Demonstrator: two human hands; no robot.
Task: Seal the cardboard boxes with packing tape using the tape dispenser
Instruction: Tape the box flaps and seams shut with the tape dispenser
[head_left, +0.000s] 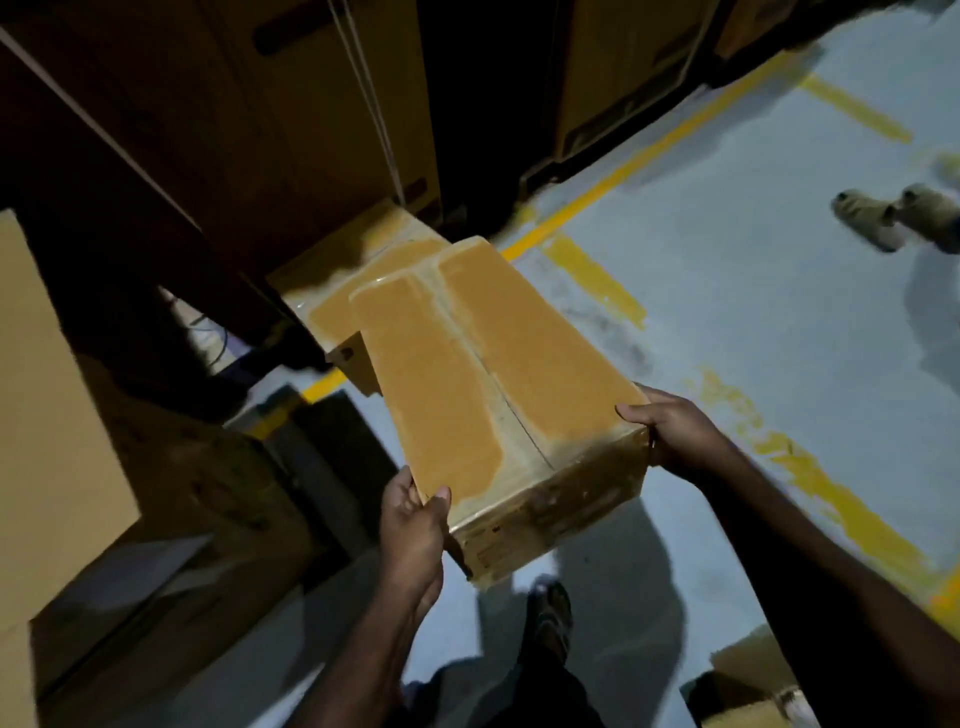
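Head view: left hand (413, 525) and right hand (675, 431) grip the taped box (493, 364); sealing looks done, so it likely needs stacking next

No text can be read anywhere. The near end face of the cardboard box (545, 519) carries small dark print, but it is too blurred to make out. The tall cartons (623, 78) at the back bear dark printed marks that are just as illegible in the dim light.
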